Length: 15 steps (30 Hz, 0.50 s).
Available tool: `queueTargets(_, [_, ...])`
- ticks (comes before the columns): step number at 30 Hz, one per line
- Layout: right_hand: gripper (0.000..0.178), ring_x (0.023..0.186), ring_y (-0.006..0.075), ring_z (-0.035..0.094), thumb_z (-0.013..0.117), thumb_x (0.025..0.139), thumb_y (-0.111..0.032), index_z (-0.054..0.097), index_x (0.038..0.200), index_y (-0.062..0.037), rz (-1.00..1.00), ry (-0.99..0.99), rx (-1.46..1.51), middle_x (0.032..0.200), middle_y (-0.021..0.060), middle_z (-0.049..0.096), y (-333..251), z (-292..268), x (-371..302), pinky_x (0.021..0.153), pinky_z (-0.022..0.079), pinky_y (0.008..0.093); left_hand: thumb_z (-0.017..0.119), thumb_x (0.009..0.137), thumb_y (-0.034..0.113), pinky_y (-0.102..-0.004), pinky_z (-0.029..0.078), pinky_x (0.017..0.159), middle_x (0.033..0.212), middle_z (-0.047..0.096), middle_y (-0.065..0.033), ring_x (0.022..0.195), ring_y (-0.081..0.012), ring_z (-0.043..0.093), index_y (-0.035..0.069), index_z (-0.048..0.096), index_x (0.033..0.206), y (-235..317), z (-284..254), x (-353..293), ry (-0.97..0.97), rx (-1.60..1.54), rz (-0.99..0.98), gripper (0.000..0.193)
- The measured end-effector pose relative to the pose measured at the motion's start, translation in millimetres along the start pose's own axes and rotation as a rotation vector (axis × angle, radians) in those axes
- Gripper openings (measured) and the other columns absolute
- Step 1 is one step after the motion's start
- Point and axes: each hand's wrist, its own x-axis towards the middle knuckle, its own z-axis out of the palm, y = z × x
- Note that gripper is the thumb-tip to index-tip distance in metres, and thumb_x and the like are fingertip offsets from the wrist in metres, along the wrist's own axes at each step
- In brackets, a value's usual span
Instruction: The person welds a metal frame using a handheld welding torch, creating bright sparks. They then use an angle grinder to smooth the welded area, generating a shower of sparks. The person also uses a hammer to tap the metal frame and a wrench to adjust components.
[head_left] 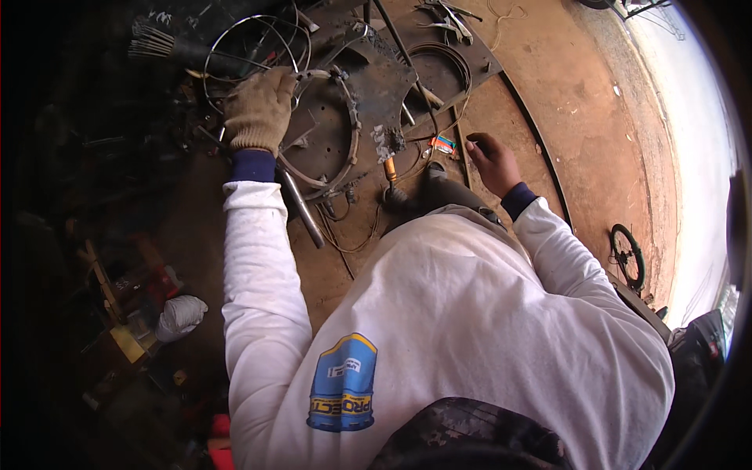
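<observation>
My left hand [258,110], in a brown knit glove, is closed over the lower part of a thin shiny metal ring [235,30]. Its fingertips reach the rim of a thicker round metal frame [352,133], fixed on a dark steel plate [384,78]. The glove hides the grip itself. Below the wrist a grey metal tube [301,210] slants out from the frame. My bare right hand [495,166] hangs to the right of the plate, fingers loosely bent and apart, with nothing seen in them.
A wire brush or bundle of rods [153,41] lies at far left. Locking pliers [450,22] and coiled wire [446,63] rest on the plate's far side. An orange-handled tool [390,168] hangs by the near edge. A wheel [627,257] stands at right, a white bag [182,317] lower left.
</observation>
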Motion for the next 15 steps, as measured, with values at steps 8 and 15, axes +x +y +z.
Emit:
queueTargets(8, [0.031,0.090,0.0319,0.070,0.066,0.097,-0.027,0.067,0.112,-0.0003,-0.213,0.010,0.068,0.098,0.0199,0.072,-30,0,67,0.082,0.053,0.0386,0.059,0.097,0.031,-0.0443,0.054,0.089,0.108,0.073,-0.0122,0.102,-0.0341,0.067,0.013,0.072,0.113,5,-9,0,0.040,-0.104,-0.012,0.027])
queueTargets(15, [0.034,0.092,0.0358,0.068,0.069,0.095,-0.030,0.066,0.112,-0.0004,-0.498,-0.106,0.056,0.099,0.0202,0.069,-86,-8,166,0.081,0.053,0.0397,0.063,0.092,0.014,-0.0426,0.056,0.081,0.099,0.073,-0.0156,0.089,-0.0345,0.069,0.004,0.071,0.108,-5,1,1,0.343,-0.394,-0.001,0.020])
